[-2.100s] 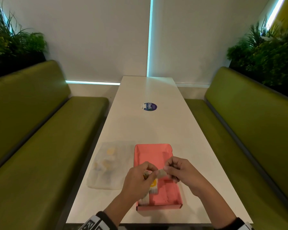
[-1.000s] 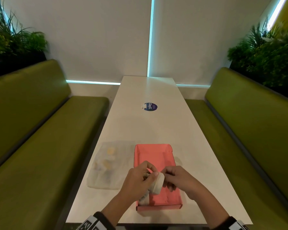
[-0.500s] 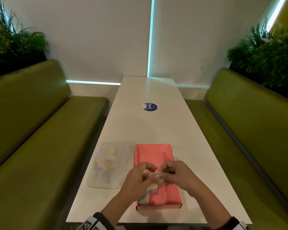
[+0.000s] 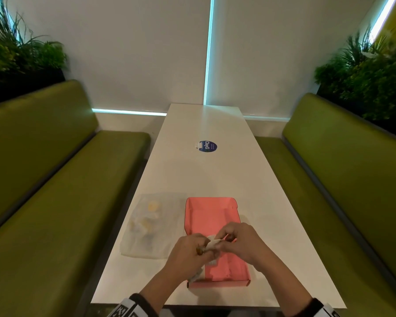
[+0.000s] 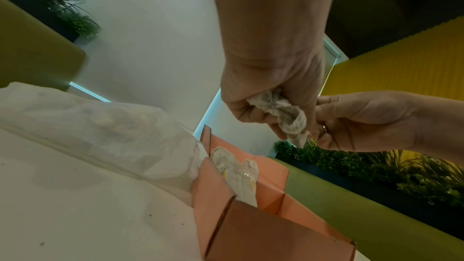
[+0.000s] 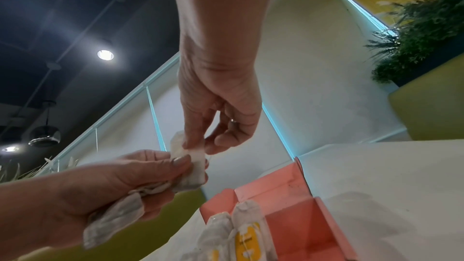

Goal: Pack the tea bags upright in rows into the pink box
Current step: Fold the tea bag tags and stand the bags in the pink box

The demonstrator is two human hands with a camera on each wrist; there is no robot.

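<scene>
The pink box (image 4: 212, 213) lies open on the white table (image 4: 206, 170). Two tea bags (image 6: 241, 231) with yellow tags stand upright in its near left corner, also visible in the left wrist view as tea bags (image 5: 238, 170). Over the box's near half, my left hand (image 4: 202, 248) grips a small bunch of crumpled tea bags (image 5: 283, 114). My right hand (image 4: 224, 240) pinches the top of one tea bag (image 6: 191, 158) from that bunch between thumb and fingers. Another bag (image 6: 113, 219) hangs below my left palm.
A clear plastic bag (image 4: 146, 227) with more tea bags lies left of the box. A round blue sticker (image 4: 207, 146) sits mid-table. Green benches (image 4: 329, 179) line both sides, with plants behind them.
The tea bag that hung flat between my hands a second ago is now bunched up. My right hand has closed in on the left and pinches it; both hands stay over the box.
</scene>
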